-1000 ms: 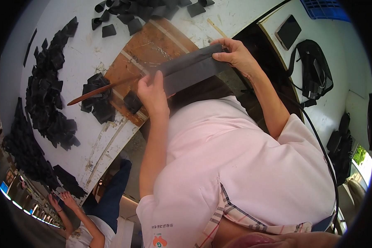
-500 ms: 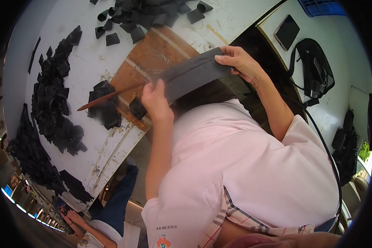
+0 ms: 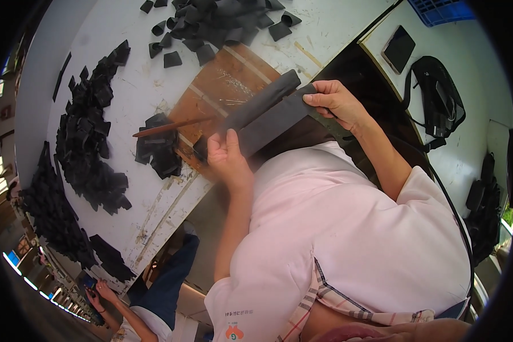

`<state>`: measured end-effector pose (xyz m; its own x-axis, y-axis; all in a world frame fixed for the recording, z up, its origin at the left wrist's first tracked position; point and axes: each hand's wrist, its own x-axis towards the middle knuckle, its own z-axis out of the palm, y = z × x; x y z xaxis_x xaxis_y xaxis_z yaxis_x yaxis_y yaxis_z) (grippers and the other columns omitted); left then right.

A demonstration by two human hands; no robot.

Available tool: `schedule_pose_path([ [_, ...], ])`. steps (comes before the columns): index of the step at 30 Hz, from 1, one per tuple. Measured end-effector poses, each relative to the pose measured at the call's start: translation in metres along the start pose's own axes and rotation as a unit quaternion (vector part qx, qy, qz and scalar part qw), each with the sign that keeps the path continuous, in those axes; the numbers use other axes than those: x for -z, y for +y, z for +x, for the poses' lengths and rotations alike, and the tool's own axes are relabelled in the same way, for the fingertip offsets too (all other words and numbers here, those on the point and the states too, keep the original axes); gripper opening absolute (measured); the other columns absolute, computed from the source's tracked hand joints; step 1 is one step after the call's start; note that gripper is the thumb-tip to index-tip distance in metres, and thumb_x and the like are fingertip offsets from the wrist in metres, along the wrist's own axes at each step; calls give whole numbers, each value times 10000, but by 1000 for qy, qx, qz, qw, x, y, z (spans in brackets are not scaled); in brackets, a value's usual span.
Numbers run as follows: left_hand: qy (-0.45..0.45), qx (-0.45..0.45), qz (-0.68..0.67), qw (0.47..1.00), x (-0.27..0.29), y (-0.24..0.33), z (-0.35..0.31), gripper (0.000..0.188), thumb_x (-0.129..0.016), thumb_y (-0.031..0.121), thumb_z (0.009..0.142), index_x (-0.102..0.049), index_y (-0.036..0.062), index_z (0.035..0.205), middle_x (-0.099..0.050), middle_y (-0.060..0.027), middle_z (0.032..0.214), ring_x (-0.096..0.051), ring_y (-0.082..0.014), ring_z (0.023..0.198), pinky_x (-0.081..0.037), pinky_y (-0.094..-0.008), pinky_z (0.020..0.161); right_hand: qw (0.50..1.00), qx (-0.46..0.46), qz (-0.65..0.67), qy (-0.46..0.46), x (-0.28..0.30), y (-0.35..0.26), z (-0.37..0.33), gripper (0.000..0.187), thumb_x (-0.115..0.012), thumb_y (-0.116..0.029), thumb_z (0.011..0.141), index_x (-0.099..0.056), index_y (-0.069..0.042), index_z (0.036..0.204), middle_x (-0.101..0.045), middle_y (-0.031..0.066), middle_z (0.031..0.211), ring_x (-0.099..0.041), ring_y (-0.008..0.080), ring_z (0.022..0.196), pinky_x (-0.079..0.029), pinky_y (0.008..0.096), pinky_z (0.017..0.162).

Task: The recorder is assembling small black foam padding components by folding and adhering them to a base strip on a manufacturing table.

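A dark grey strip of flat, flexible material [image 3: 282, 117] stretches between my two hands above the table's near edge. A folded or rolled flap [image 3: 262, 100] stands up along its far side. My left hand [image 3: 228, 157] is closed on the strip's left end, thumb on top. My right hand [image 3: 336, 102] pinches the right end between thumb and fingers. Beyond my left hand, a slim brown pointed stick [image 3: 174, 126] reaches leftward over a small pile of black pieces [image 3: 158, 151]; whether my left hand holds it is hidden. Under the strip lies a brown board [image 3: 205, 88].
Heaps of black pieces lie at the far side [image 3: 216, 23] and left [image 3: 85, 137] of the white table [image 3: 145, 85]. On the right surface are a phone [image 3: 399, 48] and a black mesh bag [image 3: 439, 97]. Another person's hands [image 3: 100, 293] show at lower left.
The strip's far flap has lifted away from the flat part, leaving a visible gap. Both hands still grip its ends. The brown stick has swung away from me, and the whole view has shifted slightly.
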<state>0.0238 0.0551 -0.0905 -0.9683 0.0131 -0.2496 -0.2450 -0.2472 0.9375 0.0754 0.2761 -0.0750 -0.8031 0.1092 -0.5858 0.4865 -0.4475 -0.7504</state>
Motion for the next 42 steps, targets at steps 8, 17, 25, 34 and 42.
schedule_pose_path([
  [8, -17, 107, 46, 993, 20, -15, 3, 151, -559, 23, 814, -470, -44, 915, -584, -66, 784, -511, -70, 650, -412, -189, 588, 994, 18, -70, 77, 5, 18, 10, 45, -623, -104, 763, -595, -69, 757, -507, -63, 617, -371, 7, 469, -274, 154, 407],
  [17, 18, 98, 23, 995, 17, -23, 5, 297, -569, 4, 792, -414, -91, 1027, -575, -149, 903, -548, -132, 781, -434, -222, 700, 999, -2, -27, 45, 9, 16, 8, 74, -630, -115, 764, -585, -57, 753, -490, -65, 603, -373, 2, 469, -256, 143, 393],
  [25, 4, 11, 71, 997, 7, -8, 0, 311, -570, 9, 790, -402, -85, 1034, -583, -147, 885, -558, -146, 779, -443, -233, 705, 998, 42, 41, 11, 2, 3, 3, 92, -639, -104, 762, -605, -43, 822, -510, -58, 622, -375, 5, 474, -273, 139, 405],
  [34, -7, 75, 184, 980, 6, -3, 2, 307, -538, 7, 789, -399, -58, 1056, -603, -142, 802, -571, -131, 677, -468, -225, 557, 985, 92, -60, 134, -3, 22, 26, 119, -637, -90, 743, -616, -13, 832, -558, -28, 665, -427, 13, 502, -323, 164, 435],
  [42, -19, 153, 73, 985, 11, 1, 10, 226, -523, 42, 813, -450, -27, 1015, -603, -100, 806, -610, -148, 669, -525, -267, 538, 988, 113, -51, 95, -4, 9, 0, 106, -620, -44, 750, -619, -23, 853, -528, -27, 649, -426, 21, 515, -311, 164, 443],
])
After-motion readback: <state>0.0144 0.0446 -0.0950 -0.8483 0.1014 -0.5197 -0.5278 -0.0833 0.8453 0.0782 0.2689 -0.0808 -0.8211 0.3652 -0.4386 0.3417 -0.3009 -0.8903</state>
